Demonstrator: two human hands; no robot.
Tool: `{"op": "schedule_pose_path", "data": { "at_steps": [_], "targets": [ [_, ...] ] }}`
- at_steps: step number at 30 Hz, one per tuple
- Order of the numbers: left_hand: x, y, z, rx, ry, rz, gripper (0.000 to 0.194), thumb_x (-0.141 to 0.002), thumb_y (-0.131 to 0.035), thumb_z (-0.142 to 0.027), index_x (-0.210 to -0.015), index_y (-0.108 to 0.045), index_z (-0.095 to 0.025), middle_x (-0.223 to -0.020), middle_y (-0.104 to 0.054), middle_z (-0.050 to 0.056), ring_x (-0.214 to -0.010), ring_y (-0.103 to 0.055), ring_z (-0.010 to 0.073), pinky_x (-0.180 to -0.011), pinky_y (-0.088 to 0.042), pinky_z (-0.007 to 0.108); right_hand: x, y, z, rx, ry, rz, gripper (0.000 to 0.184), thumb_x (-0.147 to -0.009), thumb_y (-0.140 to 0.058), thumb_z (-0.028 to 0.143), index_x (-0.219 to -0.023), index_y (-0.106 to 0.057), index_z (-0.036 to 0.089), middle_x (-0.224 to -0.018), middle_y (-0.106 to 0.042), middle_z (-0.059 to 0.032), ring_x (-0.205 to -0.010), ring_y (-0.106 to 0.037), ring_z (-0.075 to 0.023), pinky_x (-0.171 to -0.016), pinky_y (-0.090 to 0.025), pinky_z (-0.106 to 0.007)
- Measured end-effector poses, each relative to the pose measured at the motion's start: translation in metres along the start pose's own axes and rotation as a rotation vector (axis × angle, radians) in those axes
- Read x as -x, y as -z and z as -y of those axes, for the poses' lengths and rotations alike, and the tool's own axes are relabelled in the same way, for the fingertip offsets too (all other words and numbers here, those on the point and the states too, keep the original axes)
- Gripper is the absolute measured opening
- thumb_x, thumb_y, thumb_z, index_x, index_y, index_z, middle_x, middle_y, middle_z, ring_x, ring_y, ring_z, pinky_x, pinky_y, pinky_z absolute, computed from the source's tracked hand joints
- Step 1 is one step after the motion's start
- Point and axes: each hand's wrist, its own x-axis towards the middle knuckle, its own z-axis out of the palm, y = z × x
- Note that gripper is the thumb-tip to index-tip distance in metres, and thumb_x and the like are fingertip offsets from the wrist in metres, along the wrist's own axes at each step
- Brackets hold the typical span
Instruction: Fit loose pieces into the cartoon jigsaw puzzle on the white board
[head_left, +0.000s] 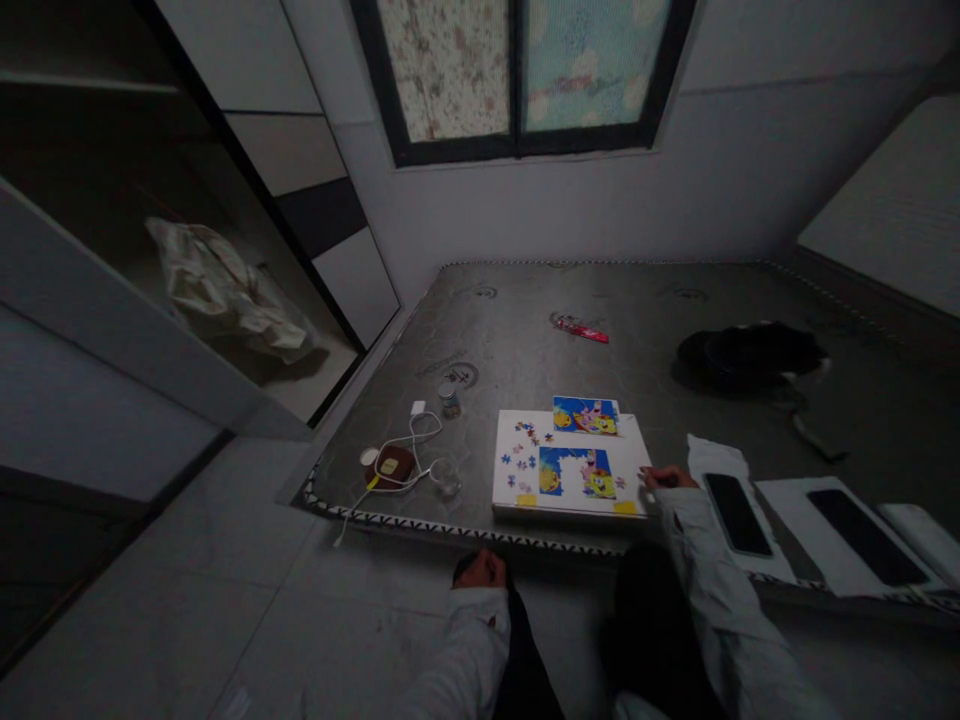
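Note:
My left hand (481, 569) rests at my left knee, its fingers curled into a fist with nothing showing in it. My right hand (667, 478) is at the right edge of a white board (517, 420), fingers pointing left and slightly apart; no held object shows. On the board lies a partly assembled cartoon jigsaw puzzle (551, 472), its middle open to the white surface. Several loose puzzle pieces (523, 462) are scattered left of it, and one piece (621, 483) lies near my right hand. A reference picture card (586, 415) overlaps the board's far edge.
Left of the board are a small jar (449, 400), a white cable (409, 440), a brown case (391, 467) and a clear round container (445, 480). Two phones (739, 513) (866, 535) lie at right. Farther back are a red packet (583, 330) and a black bag (754, 355).

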Motion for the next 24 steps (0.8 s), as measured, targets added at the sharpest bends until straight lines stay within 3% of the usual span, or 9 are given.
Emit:
{"op": "schedule_pose_path", "data": {
  "at_steps": [6,13,20,24],
  "targets": [
    [-0.001,-0.003,0.0,0.01,0.007,-0.033,0.026,-0.112,-0.064,-0.026,-0.089,-0.074,-0.024,-0.084,-0.074,-0.001,-0.079,-0.065,0.0153,-0.071,-0.033,0.028,-0.009,-0.004,0.0,-0.046,-0.026,0.012,0.062,-0.05,-0.087,0.081,-0.061,-0.05,0.032,-0.079,-0.084,-0.008,-0.077,-0.079,-0.0277,-0.071,-0.063,-0.041],
    [-0.003,-0.011,0.006,0.031,-0.023,-0.063,0.027,-0.112,-0.063,-0.026,-0.089,-0.077,-0.023,-0.083,-0.074,0.001,-0.079,-0.066,0.0156,-0.071,-0.034,0.028,-0.005,-0.006,-0.001,0.032,-0.088,-0.022,0.058,-0.053,-0.092,0.078,-0.068,-0.069,0.028,-0.063,-0.074,-0.0057,-0.058,-0.06,-0.0207,-0.052,-0.044,-0.035],
    [-0.004,-0.014,0.007,0.022,-0.02,-0.058,0.028,-0.113,-0.062,-0.025,-0.09,-0.078,-0.023,-0.088,-0.079,0.002,-0.082,-0.068,0.0155,-0.071,-0.033,0.03,-0.005,-0.01,0.004,0.114,-0.114,-0.038,0.045,-0.059,-0.097,0.063,-0.075,-0.075,0.026,-0.067,-0.072,-0.0022,-0.061,-0.061,-0.0204,-0.052,-0.04,-0.033],
    [-0.004,-0.013,0.004,0.015,0.002,-0.034,0.025,-0.113,-0.063,-0.027,-0.094,-0.078,-0.024,-0.089,-0.079,0.002,-0.081,-0.067,0.0158,-0.071,-0.031,0.031,-0.012,-0.013,-0.003,0.053,-0.126,-0.033,0.053,-0.045,-0.098,0.066,-0.068,-0.072,0.026,-0.066,-0.071,-0.0041,-0.06,-0.063,-0.0215,-0.053,-0.044,-0.036]
  ]
}}
